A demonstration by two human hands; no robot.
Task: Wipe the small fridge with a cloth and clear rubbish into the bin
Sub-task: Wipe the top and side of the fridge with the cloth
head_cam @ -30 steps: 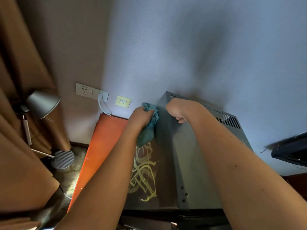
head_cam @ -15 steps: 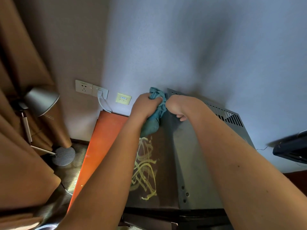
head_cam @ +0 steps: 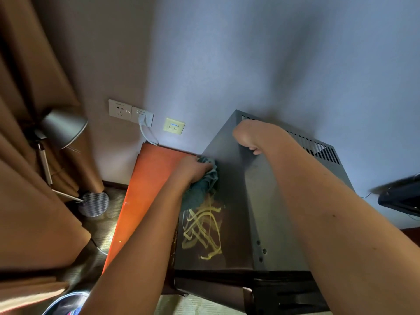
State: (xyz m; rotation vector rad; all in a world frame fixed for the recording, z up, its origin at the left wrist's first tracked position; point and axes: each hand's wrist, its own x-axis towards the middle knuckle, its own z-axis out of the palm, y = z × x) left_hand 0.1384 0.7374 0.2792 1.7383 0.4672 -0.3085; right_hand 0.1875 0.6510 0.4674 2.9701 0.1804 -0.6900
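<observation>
A small grey fridge [head_cam: 270,201] stands against the wall, seen from above, with a vented back panel. My left hand [head_cam: 191,169] grips a teal cloth [head_cam: 202,187] and presses it on the fridge's left side, above a yellow scribble mark. My right hand [head_cam: 247,135] curls over the fridge's top back edge, its fingers hidden behind the edge. A bin rim [head_cam: 66,303] with rubbish inside shows at the bottom left.
An orange cabinet top [head_cam: 147,189] lies left of the fridge. Wall sockets [head_cam: 130,112] with a plugged cable sit behind it. A grey floor lamp [head_cam: 63,128] and brown curtains [head_cam: 29,155] stand at the left. A dark object [head_cam: 400,196] juts in at the right.
My left hand has slid the cloth down the fridge's left side, away from the top back corner. My right hand has stayed on the top back edge.
</observation>
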